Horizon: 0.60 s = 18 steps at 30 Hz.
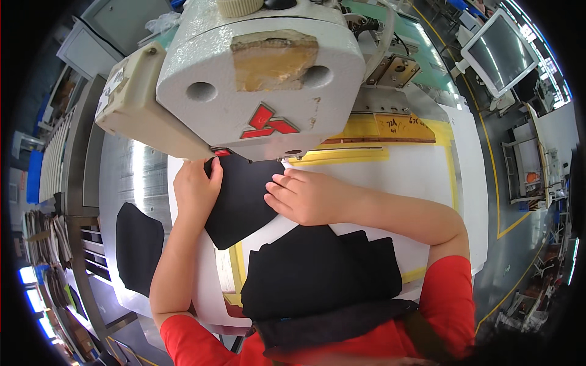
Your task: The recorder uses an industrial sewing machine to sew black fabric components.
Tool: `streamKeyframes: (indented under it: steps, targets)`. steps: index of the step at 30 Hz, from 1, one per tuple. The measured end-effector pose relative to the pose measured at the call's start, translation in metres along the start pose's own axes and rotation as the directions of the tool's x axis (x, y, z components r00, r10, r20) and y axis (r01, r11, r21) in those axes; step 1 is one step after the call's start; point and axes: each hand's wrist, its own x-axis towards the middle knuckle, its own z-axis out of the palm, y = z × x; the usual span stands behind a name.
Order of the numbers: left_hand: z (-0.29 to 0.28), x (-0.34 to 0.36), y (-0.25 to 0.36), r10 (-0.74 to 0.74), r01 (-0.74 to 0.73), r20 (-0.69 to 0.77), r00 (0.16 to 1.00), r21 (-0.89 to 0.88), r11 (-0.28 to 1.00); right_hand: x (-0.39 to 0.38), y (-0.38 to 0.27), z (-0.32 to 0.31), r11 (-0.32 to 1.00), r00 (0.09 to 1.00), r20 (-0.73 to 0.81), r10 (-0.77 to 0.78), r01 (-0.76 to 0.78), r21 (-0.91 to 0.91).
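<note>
A black fabric piece (244,198) lies on white sheeting beneath the white head (262,116) of an industrial sewing machine. At the piece's upper left edge is my left hand (198,189), thumb and fingers closed about the fabric; the machine partly hides those fingertips. My right hand (305,196) rests palm down by the piece's right edge, fingers stretched out and slightly apart, holding nothing. The needle area is mostly hidden by the machine head. Closer to my body lies a stack of black fabric pieces (320,268).
Another black fabric piece (139,247) lies on the metal table (125,183) at left. A yellow-taped template edge (348,155) and a wooden strip (390,129) lie behind my right hand. A monitor (500,52) stands at far right; a rack (58,152) is at left.
</note>
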Motion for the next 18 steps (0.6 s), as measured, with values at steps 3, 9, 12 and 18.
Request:
streamKeyframes:
  steps: [3,9,12,18]
  targets:
    - [0.002,0.003,0.002,-0.061,0.06,-0.038,0.997,-0.028,0.998,0.003,0.0,0.014,0.995,0.992,-0.11,0.053,-0.043,0.089]
    - [0.0,0.004,0.01,0.181,-0.166,-0.223,0.958,0.083,0.983,-0.047,0.023,-0.003,0.961,0.959,-0.062,0.277,-0.278,0.0]
    - [-0.015,-0.011,0.043,0.157,-0.15,0.039,0.987,-0.142,0.978,-0.101,0.023,-0.022,0.914,0.921,-0.033,0.389,-0.39,-0.114]
    - [-0.01,-0.021,0.101,0.57,-0.466,0.216,0.793,-0.386,0.796,-0.107,0.002,-0.039,0.675,0.671,0.075,0.738,-0.731,-0.096]
